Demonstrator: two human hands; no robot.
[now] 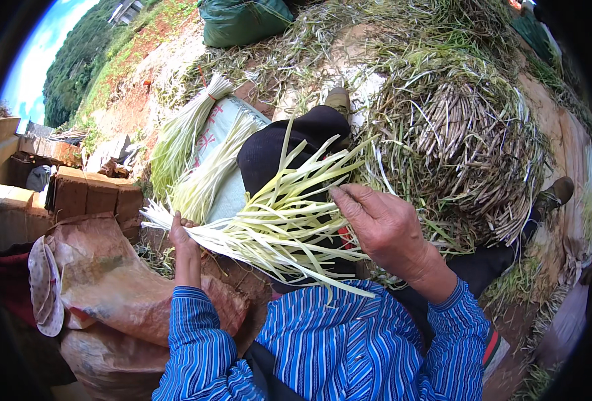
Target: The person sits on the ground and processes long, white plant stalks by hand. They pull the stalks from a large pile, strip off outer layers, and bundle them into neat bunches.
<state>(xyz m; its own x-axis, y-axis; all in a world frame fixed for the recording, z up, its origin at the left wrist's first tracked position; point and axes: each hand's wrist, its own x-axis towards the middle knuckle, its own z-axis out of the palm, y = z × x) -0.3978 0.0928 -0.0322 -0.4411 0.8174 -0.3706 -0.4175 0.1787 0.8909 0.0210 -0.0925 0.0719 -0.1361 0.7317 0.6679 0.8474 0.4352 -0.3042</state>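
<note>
My left hand (182,231) grips a loose bundle of blanched chive-like stalks (281,220) near its white ends. The yellow-green leaves fan out to the right across my lap. At the leaf tips is my right hand (388,225), fingers bent and thumb close to the forefinger. Whether a leaf is pinched there is hidden. Just beyond the left hand, another pale bunch (215,165) lies on a printed woven sack (235,188). A tied bunch (188,135) with a red band rests on its far side.
A large heap of untrimmed stalks (466,135) with brownish ends lies at right, among scattered leaf litter (411,35). A full green sack (243,20) stands at the top. Reddish blocks (93,193) and a crumpled woven sheet (110,280) lie to the left.
</note>
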